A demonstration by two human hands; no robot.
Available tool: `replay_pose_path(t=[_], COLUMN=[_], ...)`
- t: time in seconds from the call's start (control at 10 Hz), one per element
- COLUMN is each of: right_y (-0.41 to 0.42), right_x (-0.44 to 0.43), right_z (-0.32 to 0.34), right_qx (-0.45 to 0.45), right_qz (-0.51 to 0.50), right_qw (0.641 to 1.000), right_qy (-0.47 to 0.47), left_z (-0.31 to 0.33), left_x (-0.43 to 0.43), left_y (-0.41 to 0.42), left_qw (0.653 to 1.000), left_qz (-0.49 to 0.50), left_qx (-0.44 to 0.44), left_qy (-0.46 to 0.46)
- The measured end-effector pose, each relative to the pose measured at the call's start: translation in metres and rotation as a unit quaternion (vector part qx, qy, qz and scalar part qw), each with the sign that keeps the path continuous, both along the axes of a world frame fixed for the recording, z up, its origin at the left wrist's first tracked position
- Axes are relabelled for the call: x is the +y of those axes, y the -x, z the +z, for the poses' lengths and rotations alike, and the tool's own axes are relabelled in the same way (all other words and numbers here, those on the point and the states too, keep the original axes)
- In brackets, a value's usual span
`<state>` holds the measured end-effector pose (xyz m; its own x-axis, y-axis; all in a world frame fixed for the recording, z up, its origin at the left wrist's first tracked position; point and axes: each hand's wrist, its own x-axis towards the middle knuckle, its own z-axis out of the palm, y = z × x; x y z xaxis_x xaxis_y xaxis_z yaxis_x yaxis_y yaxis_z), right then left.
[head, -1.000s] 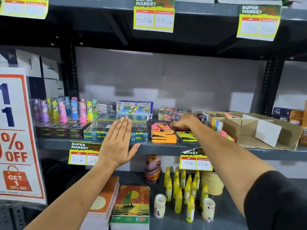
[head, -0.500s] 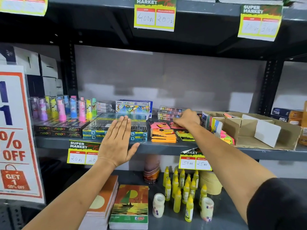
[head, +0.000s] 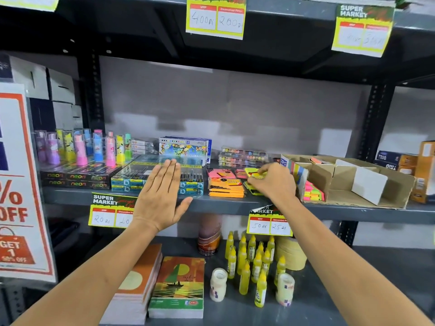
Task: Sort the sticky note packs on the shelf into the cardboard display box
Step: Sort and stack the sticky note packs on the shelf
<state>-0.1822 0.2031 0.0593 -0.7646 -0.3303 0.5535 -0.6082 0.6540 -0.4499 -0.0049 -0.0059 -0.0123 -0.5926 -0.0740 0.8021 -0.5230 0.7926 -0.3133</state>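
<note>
Sticky note packs lie in the middle of the grey shelf (head: pixel 235 207): an orange stack (head: pixel 226 188), a pink pack (head: pixel 220 173) behind it, and a yellow pack (head: pixel 252 173) to their right. My right hand (head: pixel 274 183) pinches the yellow pack at its right edge, just above another yellow pack whose edge shows below my fingers. The cardboard display box (head: pixel 367 184) stands to the right, with neon packs (head: pixel 313 195) in its left compartment. My left hand (head: pixel 162 196) hovers flat and open before the shelf edge, holding nothing.
Pen boxes (head: pixel 146 177), neon boxes (head: pixel 75 178) and upright colourful tubes (head: pixel 82 149) fill the shelf's left side. Crayon boxes (head: pixel 186 148) and bead cases (head: pixel 243 156) stand behind the packs. Glue bottles (head: pixel 254 262), notebooks (head: pixel 179 285) and tape rolls (head: pixel 290 254) sit on the lower shelf.
My right hand has moved from the back of the packs onto the yellow pack and closed its fingers on it. My left hand has stayed open in place.
</note>
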Motion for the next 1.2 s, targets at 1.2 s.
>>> replay_pose_path(t=[1.2], right_y=[0.06], right_x=[-0.07], right_z=[0.026], right_qx=[-0.086], right_qz=[-0.033], right_qw=[0.963], right_qy=[-0.253], left_z=[0.0], left_x=[0.0], left_y=[0.001], left_qw=[1.0], left_qz=[0.004], left_qx=[0.001], left_qy=[-0.016])
